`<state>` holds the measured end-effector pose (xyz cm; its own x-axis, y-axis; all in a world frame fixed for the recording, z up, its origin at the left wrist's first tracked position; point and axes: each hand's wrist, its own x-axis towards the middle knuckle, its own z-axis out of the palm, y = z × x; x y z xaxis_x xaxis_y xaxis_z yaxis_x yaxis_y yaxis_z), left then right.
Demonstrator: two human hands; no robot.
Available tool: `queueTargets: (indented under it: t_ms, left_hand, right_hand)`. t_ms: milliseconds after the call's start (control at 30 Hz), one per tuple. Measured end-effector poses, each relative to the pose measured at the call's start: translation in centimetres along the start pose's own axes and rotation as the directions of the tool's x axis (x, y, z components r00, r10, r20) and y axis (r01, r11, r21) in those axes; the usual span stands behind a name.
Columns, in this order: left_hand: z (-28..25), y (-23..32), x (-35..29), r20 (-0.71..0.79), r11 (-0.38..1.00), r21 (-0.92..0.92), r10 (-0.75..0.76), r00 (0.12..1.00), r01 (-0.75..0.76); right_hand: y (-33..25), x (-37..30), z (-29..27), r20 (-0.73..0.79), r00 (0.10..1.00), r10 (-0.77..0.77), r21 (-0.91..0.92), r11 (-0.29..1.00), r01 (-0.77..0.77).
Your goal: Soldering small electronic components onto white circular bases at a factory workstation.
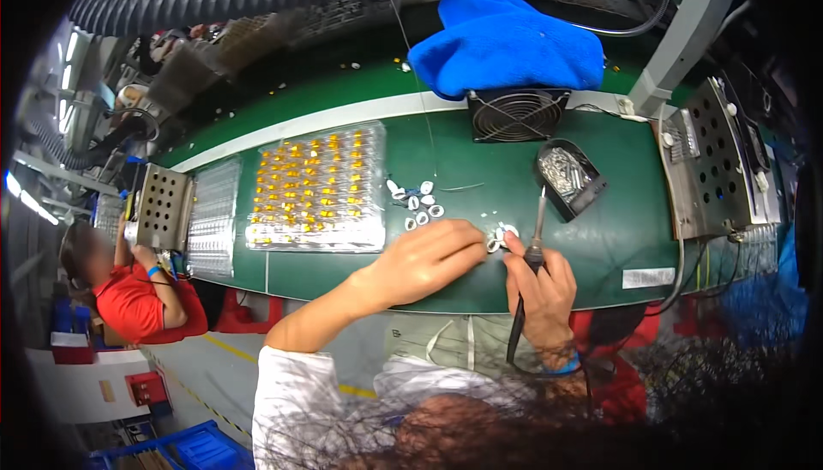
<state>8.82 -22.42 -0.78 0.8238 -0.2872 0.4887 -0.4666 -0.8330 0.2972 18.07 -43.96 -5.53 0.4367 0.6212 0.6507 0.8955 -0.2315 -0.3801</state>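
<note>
My right hand [544, 294] grips a soldering iron [535, 251], its metal tip pointing away from me toward the far side of the bench. Thumb and finger of that hand also reach small white ring-shaped parts [493, 245] on the green bench. From the left, my left hand [424, 264] meets them with its fingers together, pinching at one ring; its fingertips are partly hidden. Several more white rings [420, 200], some with dark wires, lie beyond my left hand. A thin solder wire [463, 186] rests beside them.
Left stands a clear tray [377, 234] of yellow-orange parts, then stacked clear trays [213, 221]. A black bin [591, 193] of small metal pieces, a fan [516, 116], a blue cloth [523, 46] and a perforated metal box [711, 161] are around. A person in red [137, 303] works at left.
</note>
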Motion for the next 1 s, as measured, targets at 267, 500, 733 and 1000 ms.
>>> queueTargets:
  t_ms: [267,500,733,1000]
  left_hand:
    - [-11.6,-7.1,-7.0,-0.215,0.799,0.215,-0.522,0.826,0.561]
    - [-12.7,-10.7,-7.2,-0.177,0.820,0.270,-0.473,0.863,0.505]
    - [-11.7,-12.6,-6.6,-0.073,0.839,0.282,-0.465,0.882,0.465]
    - [-11.6,-13.3,-7.5,-0.099,0.833,0.280,-0.468,0.878,0.476]
  right_hand:
    - [0.2,-0.5,0.1,-0.060,0.995,0.083,0.289,0.955,-0.062]
    - [0.0,-0.2,0.3,-0.076,0.995,0.062,0.291,0.956,-0.038]
    - [-0.2,0.3,0.4,-0.145,0.987,0.069,0.261,0.965,-0.029]
    - [-0.4,-0.2,0.1,-0.065,0.989,0.132,0.293,0.950,-0.107]
